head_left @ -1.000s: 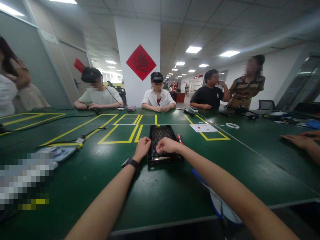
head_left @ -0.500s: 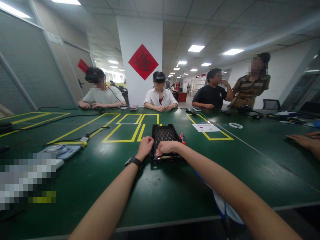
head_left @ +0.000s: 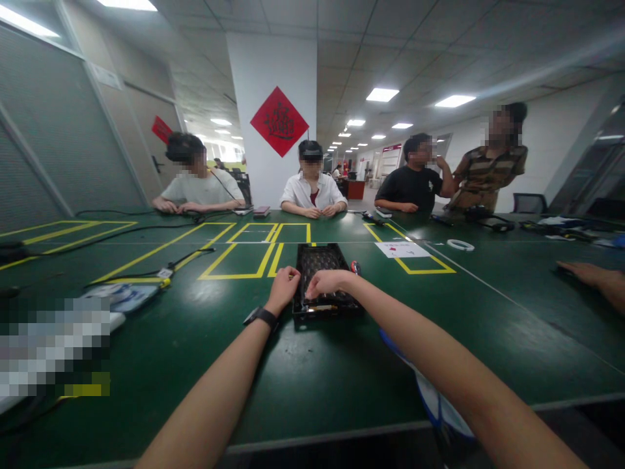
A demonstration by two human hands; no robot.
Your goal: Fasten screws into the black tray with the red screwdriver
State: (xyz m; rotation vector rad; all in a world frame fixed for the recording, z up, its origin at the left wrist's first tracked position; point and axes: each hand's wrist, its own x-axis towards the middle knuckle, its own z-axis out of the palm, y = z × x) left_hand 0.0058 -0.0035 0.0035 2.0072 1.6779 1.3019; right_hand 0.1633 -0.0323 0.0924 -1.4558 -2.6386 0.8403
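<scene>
A shallow black case with a ridged, grid-like inside lies on the green table in front of me. Along its near inner edge runs a small tan and silvery strip. My left hand, wearing a dark wristwatch, rests at the case's left rim with its fingers closed; what they hold, if anything, is hidden. Over the near left part of the case, my right hand points down with thumb and fingertips pinched together. Whatever sits in that pinch is too small to name. A red and black handle shows just beyond my right wrist.
Yellow tape outlines mark the green table. To the right lie a paper sheet and a white ring. A black cable crosses the left side. Several people sit or stand across the table; another person's hand is at far right.
My right hand has lifted slightly from the case's near left area, its fingertips still together. My left hand stays put. The other person's hand at far right has shifted a little.
</scene>
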